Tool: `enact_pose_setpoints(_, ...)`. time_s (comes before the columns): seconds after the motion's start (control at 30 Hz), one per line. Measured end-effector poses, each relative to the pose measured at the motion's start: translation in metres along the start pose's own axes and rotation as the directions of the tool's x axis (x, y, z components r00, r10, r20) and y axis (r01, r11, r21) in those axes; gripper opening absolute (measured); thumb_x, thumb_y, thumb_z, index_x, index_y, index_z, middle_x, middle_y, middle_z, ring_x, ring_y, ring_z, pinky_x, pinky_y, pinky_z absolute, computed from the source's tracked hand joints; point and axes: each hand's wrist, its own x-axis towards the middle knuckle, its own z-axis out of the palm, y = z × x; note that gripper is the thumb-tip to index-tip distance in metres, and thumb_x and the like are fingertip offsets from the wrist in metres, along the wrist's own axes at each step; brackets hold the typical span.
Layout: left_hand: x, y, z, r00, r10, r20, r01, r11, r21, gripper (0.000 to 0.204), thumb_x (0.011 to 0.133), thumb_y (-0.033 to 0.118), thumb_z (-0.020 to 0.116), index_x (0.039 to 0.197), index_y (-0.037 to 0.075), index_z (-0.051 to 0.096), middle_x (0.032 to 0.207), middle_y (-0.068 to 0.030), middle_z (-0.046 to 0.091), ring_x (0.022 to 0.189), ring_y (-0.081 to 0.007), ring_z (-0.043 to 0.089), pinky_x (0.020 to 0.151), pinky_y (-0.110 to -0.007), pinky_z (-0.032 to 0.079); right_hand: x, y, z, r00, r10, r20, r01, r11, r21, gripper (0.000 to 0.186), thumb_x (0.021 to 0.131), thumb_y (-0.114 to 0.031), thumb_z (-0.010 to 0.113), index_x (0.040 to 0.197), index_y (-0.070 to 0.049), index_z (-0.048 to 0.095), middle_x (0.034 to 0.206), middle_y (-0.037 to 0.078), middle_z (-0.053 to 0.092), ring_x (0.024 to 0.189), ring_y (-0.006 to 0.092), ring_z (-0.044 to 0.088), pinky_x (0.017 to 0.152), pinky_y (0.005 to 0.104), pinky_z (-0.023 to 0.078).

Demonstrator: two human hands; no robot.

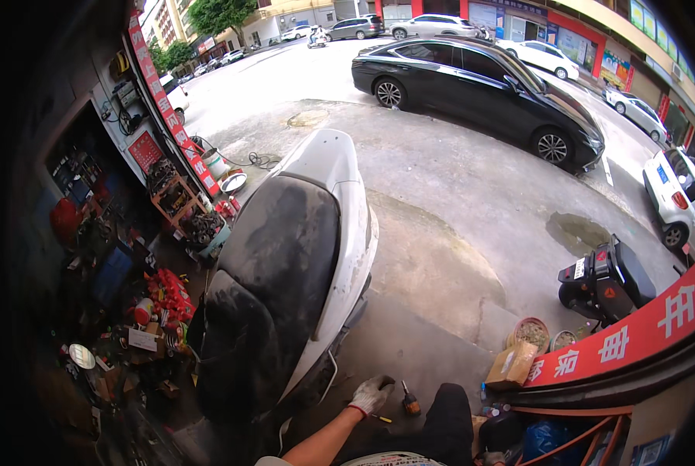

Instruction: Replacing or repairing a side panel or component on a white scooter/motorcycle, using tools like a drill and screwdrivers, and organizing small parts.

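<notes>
Basically lay on grey concrete floor (433, 326), small orange-and-black-handled screwdriver (410, 404), long axis near upright in frame, just right of gloved left hand (371, 394). Fingers curled loosely, gripped nothing visible. Right hand out of view. Hemmed left by white scooter with black seat (285, 272); brown cardboard box (512, 365) near right; open floor ahead.

Street-side scooter repair shop, white scooter (301, 264), cluttered parts shelves (180, 202), parked cars (479, 85)

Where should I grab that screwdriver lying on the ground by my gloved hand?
Take the screwdriver by its dark, thicker handle, the end lying lower and nearer you, coming down from above. It lies flat on the concrete just right of the gloved hand, with open ground around it.
</notes>
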Motion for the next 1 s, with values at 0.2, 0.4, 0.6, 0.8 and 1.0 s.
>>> enact_pose_setpoints(0.2, 0.204, 0.11, -0.106, 0.896, 0.089, -0.436, -0.165, 0.976, -0.14, 0.03, 0.087, 0.02, 0.065, 0.114, 0.007, 0.063, 0.108, -0.0153, 0.067, 0.103, -0.0311, 0.064, 0.089, -0.038, 0.05, 0.075, 0.027, -0.167, 0.992, 0.122, 0.039, -0.122, 0.806, 0.579, 0.028, 0.092, -0.02, 0.044, 0.102, -0.009, 0.068, 0.089, 0.015, 0.063, 0.079, 0.0264, 0.062, 0.066, 0.0425, 0.05)
enact_pose_setpoints(0.4, 0.386, 0.207, -0.273, 0.593, 0.259, -0.762, -0.005, 0.948, 0.318, 0.048, 0.084, 0.018, 0.066, 0.129, 0.008, 0.052, 0.13, -0.018, 0.055, 0.118, -0.0363, 0.053, 0.1, -0.042, 0.044, 0.189, 0.064, -0.394, 0.955, 0.233, 0.184, -0.173, -0.065, 0.983, 0.016, 0.088, -0.012, 0.049, 0.095, -0.007, 0.063, 0.066, 0.009, 0.055, 0.051, 0.0247, 0.052, 0.046, 0.0426, 0.044)
enact_pose_setpoints(0.6, 0.471, 0.18, -0.382, 0.607, -0.015, -0.794, 0.454, 0.827, 0.331, 0.07, 0.092, 0.041, 0.052, 0.151, 0.014, 0.027, 0.155, -0.017, 0.027, 0.142, -0.0365, 0.027, 0.115, -0.047, 0.024, 0.276, 0.079, -0.666, 0.968, 0.246, -0.059, 0.146, -0.35, 0.925, 0.015, 0.086, -0.005, 0.051, 0.098, -0.008, 0.059, 0.058, 0.003, 0.049, 0.04, 0.0188, 0.044, 0.037, 0.0381, 0.041)
enact_pose_setpoints(0.8, 0.523, 0.115, -0.461, 0.463, -0.173, -0.869, 0.605, 0.778, 0.168, 0.064, 0.097, 0.051, 0.034, 0.152, 0.017, 0.027, 0.156, -0.0116, 0.027, 0.144, -0.0319, 0.024, 0.115, -0.049, 0.02, 0.367, 0.068, -0.762, 0.973, 0.231, 0.015, 0.044, -0.247, 0.968, 0.016, 0.084, -0.005, 0.052, 0.099, -0.01, 0.055, 0.057, 0.005, 0.049, 0.037, 0.0206, 0.042, 0.035, 0.0403, 0.038)
enact_pose_setpoints(1.0, 0.586, 0.083, -0.551, 0.531, -0.151, -0.834, 0.513, 0.841, 0.174, 0.055, 0.096, 0.049, 0.034, 0.13, 0.011, 0.056, 0.133, -0.0189, 0.054, 0.126, -0.0358, 0.047, 0.107, -0.042, 0.036, 0.531, 0.106, -0.914, 0.952, 0.283, 0.122, -0.128, 0.003, 0.992, 0.01, 0.086, -0.011, 0.049, 0.094, -0.011, 0.056, 0.058, 0.007, 0.049, 0.043, 0.0243, 0.048, 0.039, 0.0445, 0.041)
